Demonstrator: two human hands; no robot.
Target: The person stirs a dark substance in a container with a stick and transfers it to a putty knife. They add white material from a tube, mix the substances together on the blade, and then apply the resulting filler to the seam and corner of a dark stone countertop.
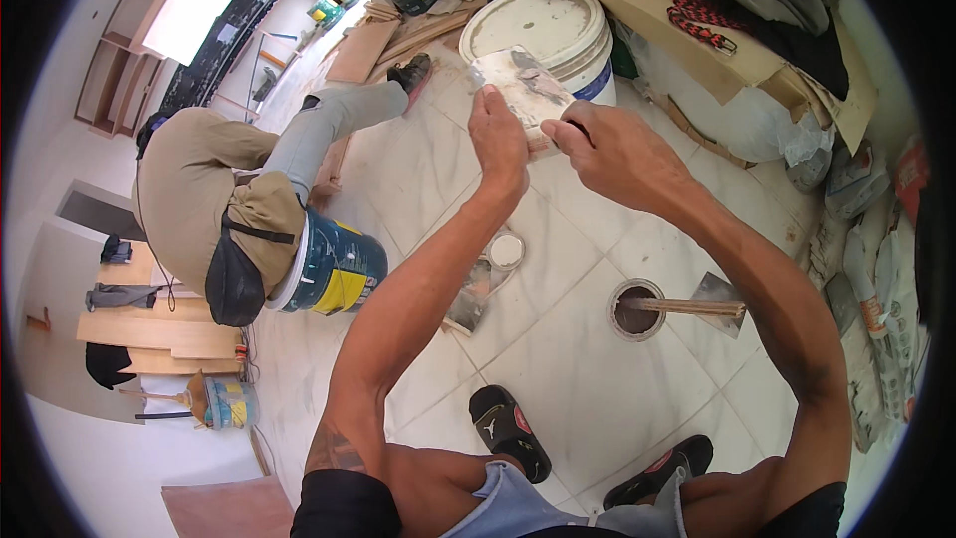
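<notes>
Out in front of me, my left hand [500, 144] grips a flat rectangular plate [518, 80] by its near edge, thumb on top. Pale and dark paste is smeared over the plate. My right hand [619, 154] is closed round a dark-handled tool [580, 128] at the plate's right side; its working end is hard to make out. Just beyond stands a large white bucket [533, 25] with a stained lid. On the floor below my hands is an open tin [635, 311] of greyish stuff, with a wooden stick [697, 308] across its rim.
A person [199, 199] bends over at the left, beside a teal bucket [344, 264]. Near my feet lie a round lid [506, 250] and a flat dark panel [468, 304]. Cardboard [677, 30], cloths and plastic bags crowd the right. Planks [363, 50] lie at the back.
</notes>
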